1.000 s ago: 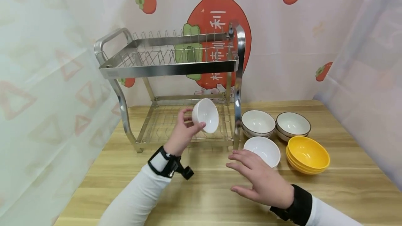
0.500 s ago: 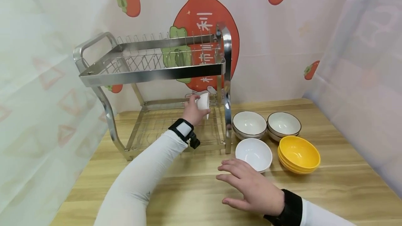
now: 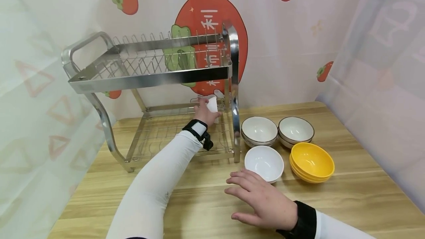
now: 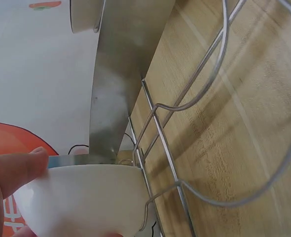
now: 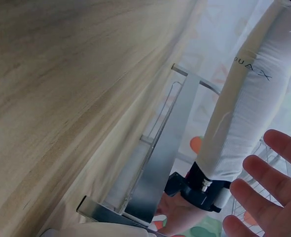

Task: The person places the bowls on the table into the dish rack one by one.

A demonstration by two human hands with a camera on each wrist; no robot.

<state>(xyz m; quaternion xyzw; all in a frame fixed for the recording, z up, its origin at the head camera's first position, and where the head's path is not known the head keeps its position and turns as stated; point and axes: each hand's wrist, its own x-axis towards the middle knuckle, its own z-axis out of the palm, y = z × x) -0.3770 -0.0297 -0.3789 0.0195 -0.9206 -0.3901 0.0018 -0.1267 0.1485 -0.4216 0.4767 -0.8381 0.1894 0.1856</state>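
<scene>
My left hand [image 3: 204,113] reaches into the lower tier of the metal dish rack [image 3: 149,78], near its back right. It grips a small white bowl [image 4: 86,197] turned on its side; in the left wrist view the bowl's edge meets the wire loops [image 4: 150,197] of the lower tier. Much of the bowl is hidden by the hand in the head view. My right hand [image 3: 263,198] hovers over the table with fingers spread and relaxed, holding nothing, just in front of another white bowl [image 3: 264,162].
Right of the rack stand two stacks of dark-rimmed bowls, the left stack [image 3: 259,130] and the right stack [image 3: 296,130]. A stack of yellow bowls [image 3: 312,161] sits in front of them. A patterned curtain [image 3: 279,47] hangs behind the wooden table [image 3: 206,198].
My left hand has carried the white bowl deeper into the rack's lower tier and turned it more edge-on. The right hand keeps its pose; the head view has shifted to the right.
</scene>
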